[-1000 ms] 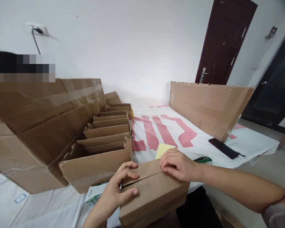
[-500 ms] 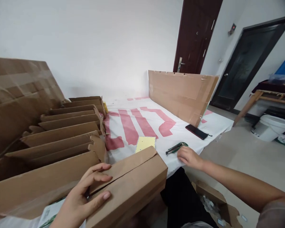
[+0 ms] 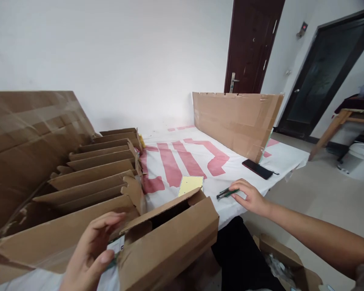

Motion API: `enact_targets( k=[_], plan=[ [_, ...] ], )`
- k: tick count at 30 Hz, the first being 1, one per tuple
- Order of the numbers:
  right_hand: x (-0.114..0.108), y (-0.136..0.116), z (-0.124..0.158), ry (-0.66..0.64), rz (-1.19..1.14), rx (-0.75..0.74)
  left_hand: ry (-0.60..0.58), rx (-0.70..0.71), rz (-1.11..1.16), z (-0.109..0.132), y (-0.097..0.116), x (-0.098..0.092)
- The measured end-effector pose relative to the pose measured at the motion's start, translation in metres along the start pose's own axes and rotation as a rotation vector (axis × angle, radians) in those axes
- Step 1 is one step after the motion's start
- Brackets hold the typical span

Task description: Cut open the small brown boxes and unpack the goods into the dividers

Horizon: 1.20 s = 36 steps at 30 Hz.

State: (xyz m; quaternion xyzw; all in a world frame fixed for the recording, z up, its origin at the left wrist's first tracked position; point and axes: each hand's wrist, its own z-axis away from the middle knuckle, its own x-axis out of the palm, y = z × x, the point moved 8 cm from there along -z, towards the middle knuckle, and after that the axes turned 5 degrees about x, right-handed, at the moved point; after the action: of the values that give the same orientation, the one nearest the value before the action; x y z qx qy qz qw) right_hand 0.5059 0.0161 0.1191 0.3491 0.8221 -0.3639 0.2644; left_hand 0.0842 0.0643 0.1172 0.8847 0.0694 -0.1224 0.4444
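Note:
On the white cloth at the table's front edge lies a long brown cardboard box (image 3: pixel 172 242), its top flaps parted over a dark inside. My left hand (image 3: pixel 92 252) hovers at the box's left end, fingers curved and thumb apart, holding nothing. Behind that hand a white and green packet (image 3: pixel 117 245) partly shows. My right hand (image 3: pixel 250 197) grips a green utility knife (image 3: pixel 225 193) by its rear, just over the cloth to the right of the box. Beyond the box sits a pale yellow card (image 3: pixel 191 185), its near edge hidden.
Several open cardboard boxes (image 3: pixel 92 173) stand in a row on the left, before a large cardboard sheet (image 3: pixel 33 133). Another cardboard panel (image 3: pixel 236 121) stands at the back right. A black phone (image 3: pixel 257 169) lies near the right edge. An open carton (image 3: pixel 279 258) is on the floor.
My left hand has come off the box top and moved left. The box's flaps have sprung apart. My right hand has lifted and turned slightly, with the utility knife in its fingers.

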Motion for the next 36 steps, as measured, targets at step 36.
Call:
enact_targets(
  k=[36],
  plan=[
    [0.033, -0.117, -0.066, -0.683, 0.213, -0.557, -0.254, 0.604, -0.768, 0.003, 0.086, 0.117]
  ],
)
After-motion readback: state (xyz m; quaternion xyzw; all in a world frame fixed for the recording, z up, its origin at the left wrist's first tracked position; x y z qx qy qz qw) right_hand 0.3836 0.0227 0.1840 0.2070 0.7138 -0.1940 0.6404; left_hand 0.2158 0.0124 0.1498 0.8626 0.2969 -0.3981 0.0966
